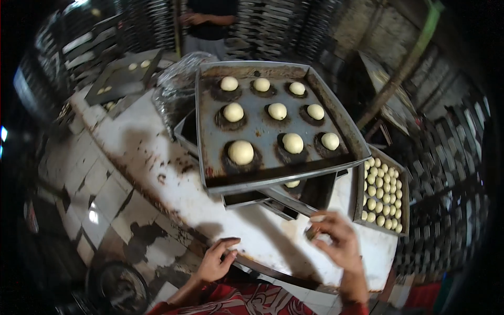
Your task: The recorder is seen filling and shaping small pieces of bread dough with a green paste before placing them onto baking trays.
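Note:
A worn metal tray [257, 134] holds several round pale dough balls [277, 111] on dark stained spots. It rests crooked on other dark metal trays [247, 199], one showing a dough ball [292, 184]. My left hand [215, 260] is at the front edge of the white worktop [168, 184], fingers loosely curved and apart, holding nothing. My right hand [336, 241] is just below the stacked trays, its fingers closed on a small dark object [313, 233], too blurred to identify.
At the right, a tray [402, 176] is packed with smaller dough balls. A tray [123, 81] with a few balls sits back left beside crumpled clear plastic [178, 79]. A person [207, 23] stands behind. A slanting pole [404, 68] rises at the right; a wheel [118, 286] is lower left.

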`<state>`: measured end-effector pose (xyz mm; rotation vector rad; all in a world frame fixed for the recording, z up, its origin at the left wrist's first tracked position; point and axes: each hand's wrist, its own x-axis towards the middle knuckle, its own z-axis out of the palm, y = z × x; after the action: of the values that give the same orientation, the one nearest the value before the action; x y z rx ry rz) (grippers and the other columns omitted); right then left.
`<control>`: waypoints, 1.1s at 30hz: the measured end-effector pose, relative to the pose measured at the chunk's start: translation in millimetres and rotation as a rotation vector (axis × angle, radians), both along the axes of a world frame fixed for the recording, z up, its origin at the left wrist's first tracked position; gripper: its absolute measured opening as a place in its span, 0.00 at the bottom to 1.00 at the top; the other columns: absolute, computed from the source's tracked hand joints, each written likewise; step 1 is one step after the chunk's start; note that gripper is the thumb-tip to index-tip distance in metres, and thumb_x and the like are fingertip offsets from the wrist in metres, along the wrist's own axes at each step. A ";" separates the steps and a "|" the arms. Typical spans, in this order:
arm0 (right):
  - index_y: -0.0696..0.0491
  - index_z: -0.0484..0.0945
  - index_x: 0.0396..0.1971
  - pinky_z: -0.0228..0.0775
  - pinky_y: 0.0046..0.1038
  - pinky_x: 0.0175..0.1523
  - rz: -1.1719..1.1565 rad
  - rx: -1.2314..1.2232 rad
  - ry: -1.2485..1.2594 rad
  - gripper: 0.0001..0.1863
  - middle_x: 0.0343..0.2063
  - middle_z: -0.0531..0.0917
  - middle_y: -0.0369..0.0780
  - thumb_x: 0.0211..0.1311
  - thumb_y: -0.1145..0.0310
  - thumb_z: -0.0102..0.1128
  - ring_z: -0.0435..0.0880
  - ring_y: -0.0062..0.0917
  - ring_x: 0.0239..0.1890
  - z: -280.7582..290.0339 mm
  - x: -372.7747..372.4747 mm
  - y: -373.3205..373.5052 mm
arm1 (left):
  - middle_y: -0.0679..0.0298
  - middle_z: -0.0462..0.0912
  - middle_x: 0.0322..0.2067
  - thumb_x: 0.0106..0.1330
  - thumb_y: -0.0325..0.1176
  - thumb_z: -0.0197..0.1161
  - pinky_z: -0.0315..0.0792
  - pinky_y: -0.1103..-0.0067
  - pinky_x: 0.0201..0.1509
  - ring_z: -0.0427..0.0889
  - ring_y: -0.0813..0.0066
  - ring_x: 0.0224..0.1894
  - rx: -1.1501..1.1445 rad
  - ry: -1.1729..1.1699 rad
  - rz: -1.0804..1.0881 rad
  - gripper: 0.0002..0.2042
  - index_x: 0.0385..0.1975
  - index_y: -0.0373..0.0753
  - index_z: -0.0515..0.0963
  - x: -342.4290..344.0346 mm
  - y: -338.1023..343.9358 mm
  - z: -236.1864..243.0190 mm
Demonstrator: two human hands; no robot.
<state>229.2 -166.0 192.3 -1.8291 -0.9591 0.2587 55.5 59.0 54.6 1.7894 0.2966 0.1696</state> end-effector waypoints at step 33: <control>0.60 0.78 0.42 0.67 0.23 0.38 -0.282 -0.138 -0.399 0.13 0.30 0.76 0.42 0.56 0.75 0.54 0.75 0.25 0.32 56.8 20.5 57.1 | 0.59 0.78 0.44 0.66 0.24 0.52 0.70 0.77 0.52 0.78 0.73 0.47 -0.406 -0.043 -0.295 0.12 0.48 0.34 0.71 0.4 11.4 5.6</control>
<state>249.7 -108.9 249.2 -2.1637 -0.9512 -0.2289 55.9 70.4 60.2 1.4040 0.0285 -0.0603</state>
